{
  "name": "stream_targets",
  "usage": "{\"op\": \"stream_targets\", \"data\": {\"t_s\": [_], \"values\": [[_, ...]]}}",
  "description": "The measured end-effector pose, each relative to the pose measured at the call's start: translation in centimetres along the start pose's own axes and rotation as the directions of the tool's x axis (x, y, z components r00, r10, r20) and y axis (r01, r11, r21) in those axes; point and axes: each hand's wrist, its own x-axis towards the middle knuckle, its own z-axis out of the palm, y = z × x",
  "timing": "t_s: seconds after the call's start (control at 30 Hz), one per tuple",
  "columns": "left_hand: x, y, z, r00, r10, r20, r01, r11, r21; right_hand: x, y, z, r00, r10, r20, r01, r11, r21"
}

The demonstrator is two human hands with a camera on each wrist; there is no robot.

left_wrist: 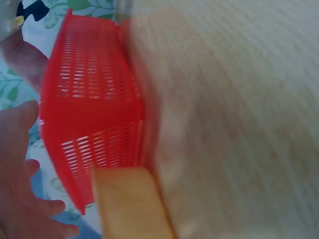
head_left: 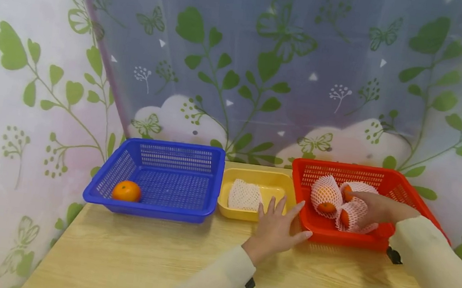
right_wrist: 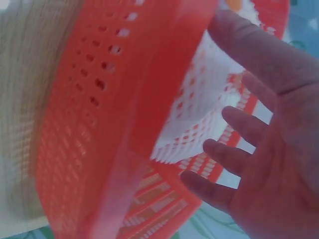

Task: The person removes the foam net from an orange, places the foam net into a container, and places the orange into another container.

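Inside the red basket [head_left: 344, 238] at the right lie three oranges in white foam nets, one netted orange [head_left: 323, 195] at the left of the group. My right hand [head_left: 382, 208] reaches over the basket's right side at the other two. In the right wrist view its fingers [right_wrist: 244, 124] are spread beside the white foam net [right_wrist: 202, 97]; no grip on the fruit shows. My left hand [head_left: 274, 229], fingers spread and holding nothing, hovers between the red basket and the yellow basket [head_left: 240, 215]. A white foam net [head_left: 244, 196] without visible fruit lies in the yellow basket.
A blue basket [head_left: 155, 210] stands at the left with one bare orange [head_left: 126, 191] in its near left corner. All three baskets stand in a row along the back of the wooden table [head_left: 137, 257], before a leaf-patterned curtain [head_left: 239, 69].
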Motion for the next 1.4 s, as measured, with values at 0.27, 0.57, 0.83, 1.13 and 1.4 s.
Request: {"op": "stream_targets", "data": {"t_s": [0.27, 0.57, 0.83, 1.13, 1.4], "values": [[0.1, -0.1, 1.7, 0.999, 0.037, 0.01, -0.036, 0.998, -0.044, 1.0, 0.4, 0.4, 0.976, 0.189, 0.104, -0.2, 0.975, 0.102], [0.6, -0.1, 1.4, 0.998, 0.058, -0.012, -0.058, 0.997, -0.044, 1.8, -0.3, 0.8, 0.984, 0.175, 0.031, -0.175, 0.984, -0.016], [0.8, -0.1, 1.0, 0.999, 0.043, 0.028, -0.041, 0.997, -0.07, 2.0, -0.3, 1.4, 0.972, 0.229, 0.045, -0.226, 0.972, -0.063], [0.9, -0.2, 1.3, 0.998, 0.059, 0.02, -0.057, 0.995, -0.08, 2.7, -0.2, 1.6, 0.964, 0.266, 0.022, -0.265, 0.964, -0.036], [1.0, -0.3, 0.9, 0.997, 0.065, 0.044, -0.06, 0.994, -0.089, 3.1, 0.2, 1.8, 0.967, 0.256, 0.0, -0.256, 0.966, -0.022]]}}
